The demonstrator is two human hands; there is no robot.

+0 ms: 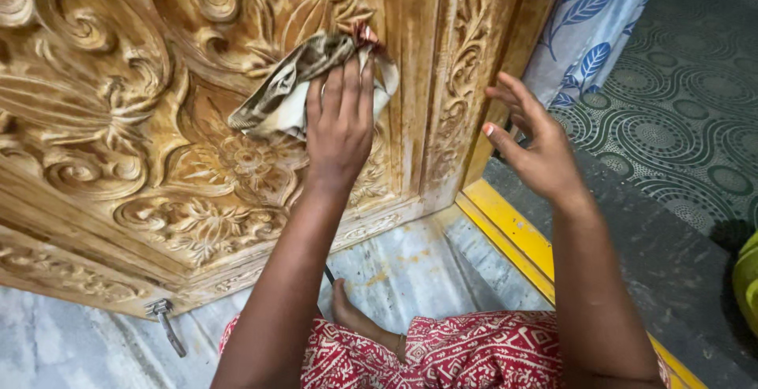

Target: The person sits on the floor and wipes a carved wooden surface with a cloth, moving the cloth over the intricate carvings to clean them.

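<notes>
Mid-wipe: left hand presses a crumpled patterned rag onto the carved golden-brown wooden door, frame centre; right hand open, holding nothing. Deep grooves probably need fingertip pressure.

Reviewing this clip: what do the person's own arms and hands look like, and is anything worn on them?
Both arms are bare up to the frame's lower edge, with no sleeves showing. The left hand and right hand wear no gloves, and no rings or bangles are visible. One fingertip of the right hand has a pale, light-coloured nail. Whether the nails are painted is too small to tell.
</notes>
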